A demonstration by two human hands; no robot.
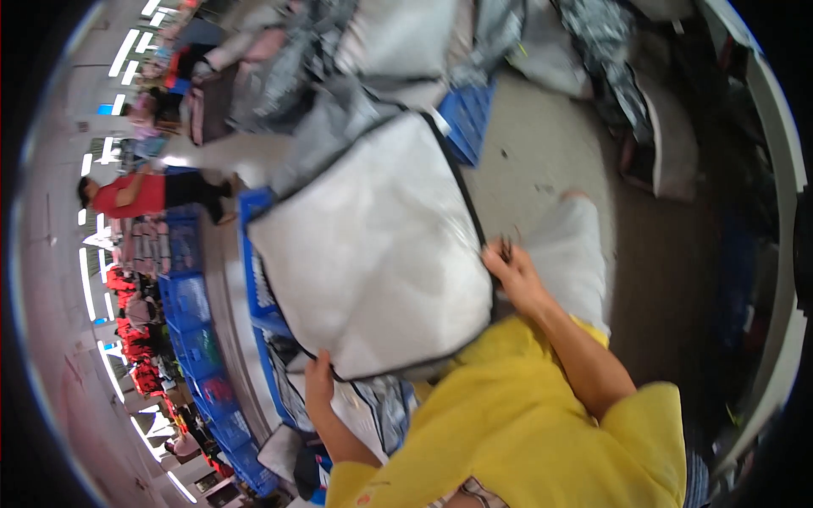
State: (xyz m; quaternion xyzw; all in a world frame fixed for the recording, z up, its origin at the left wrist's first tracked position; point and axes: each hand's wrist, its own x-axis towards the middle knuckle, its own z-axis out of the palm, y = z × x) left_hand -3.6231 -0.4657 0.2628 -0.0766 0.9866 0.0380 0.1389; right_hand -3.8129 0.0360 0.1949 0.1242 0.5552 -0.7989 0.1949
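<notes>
A large white, slightly shiny fabric panel (373, 245) with black-bound edges spreads out in front of me, tilted and sagging a little. My left hand (319, 379) grips its near left edge, fingers wrapped over the black binding. At the right edge of the panel is my right hand (515, 273), closed around a small dark tool (506, 248) that looks like thread snips. Blur hides the tool's exact shape and whether those fingers also pinch the panel's edge.
Grey and silver bagged pieces (288, 85) lie piled at the far side. Blue crates (466, 123) stand beyond the panel and in a row (188, 305) on the left. A person in a red shirt (140, 196) is at far left. White-cream panels (673, 140) lean at far right.
</notes>
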